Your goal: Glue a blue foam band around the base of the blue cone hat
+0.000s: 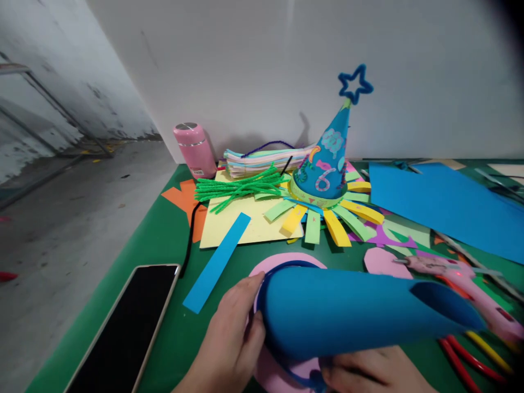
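Observation:
A rolled blue paper cone (339, 311) lies tilted on its side in front of me, its pointed end open toward the right. A dark blue edging, seemingly a pipe cleaner (301, 376), runs round its wide rim. My left hand (233, 327) is closed on that rim from the left, thumb and fingers pinching it. Partly covered by the cone, my right hand (376, 368) pinches the dark blue edging near the bottom of the rim. Beneath the rim shows a round pink paper piece (270, 371).
A decorated party hat (323, 164) with a star stands behind, beside green pipe cleaners (241, 188) and a pink bottle (195, 150). At left are a phone (126, 327) and blue strip (216, 262); at right, a pink glue gun (462, 278), red-handled tool (470, 360) and blue sheet (442, 202).

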